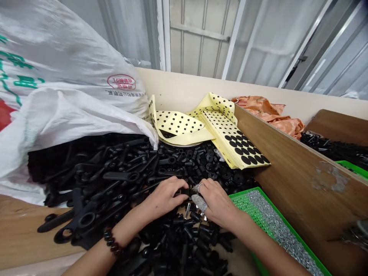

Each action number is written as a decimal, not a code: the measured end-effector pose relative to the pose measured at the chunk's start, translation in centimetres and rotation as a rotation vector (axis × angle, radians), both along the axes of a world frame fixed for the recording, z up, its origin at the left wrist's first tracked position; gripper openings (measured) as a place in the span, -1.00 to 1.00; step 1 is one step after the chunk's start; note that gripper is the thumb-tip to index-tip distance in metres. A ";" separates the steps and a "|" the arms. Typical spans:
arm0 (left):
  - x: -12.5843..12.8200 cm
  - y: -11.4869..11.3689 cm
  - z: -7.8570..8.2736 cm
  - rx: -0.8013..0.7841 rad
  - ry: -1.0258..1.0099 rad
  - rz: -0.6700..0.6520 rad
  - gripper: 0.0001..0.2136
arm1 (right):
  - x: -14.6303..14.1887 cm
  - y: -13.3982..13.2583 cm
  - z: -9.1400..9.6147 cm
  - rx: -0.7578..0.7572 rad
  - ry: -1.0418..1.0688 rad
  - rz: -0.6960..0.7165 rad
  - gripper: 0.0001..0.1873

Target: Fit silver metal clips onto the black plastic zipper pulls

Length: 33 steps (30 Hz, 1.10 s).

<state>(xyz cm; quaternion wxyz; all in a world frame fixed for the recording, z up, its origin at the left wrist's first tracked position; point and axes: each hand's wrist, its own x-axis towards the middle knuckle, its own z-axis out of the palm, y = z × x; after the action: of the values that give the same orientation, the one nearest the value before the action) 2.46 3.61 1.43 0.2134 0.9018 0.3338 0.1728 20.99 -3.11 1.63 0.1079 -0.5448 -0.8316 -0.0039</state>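
My left hand (165, 197) and my right hand (217, 203) meet over a heap of black plastic parts (120, 180) on the wooden bench. The left fingers are curled and pinch a small black part against the right hand. The right hand's fingers are bent too, with grey mesh finger covers (199, 202) on the thumb and a fingertip; what it pinches is hidden between the hands. A dark bead bracelet (112, 241) sits on my left wrist. Small black caps (189, 226) lie just under the hands.
A big white woven sack (57, 88) spills long black handle pieces at left. Yellow sheets of black round stickers (230, 134) lie behind the heap. A green tray (258, 207) of small metal pieces sits at right, against a wooden divider (293, 168). Orange plastic (273, 113) lies beyond.
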 end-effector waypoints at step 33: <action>0.4 -4.1 0.8 -0.870 -0.751 0.202 -0.82 | 0.6 -2.7 3.3 -0.183 0.438 0.123 -0.64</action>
<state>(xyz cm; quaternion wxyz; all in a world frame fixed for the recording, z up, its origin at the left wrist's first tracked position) 2.83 -0.45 2.20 0.6503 0.5719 0.3600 0.3471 21.58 -5.80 4.96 0.2357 -0.4885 -0.8169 0.1962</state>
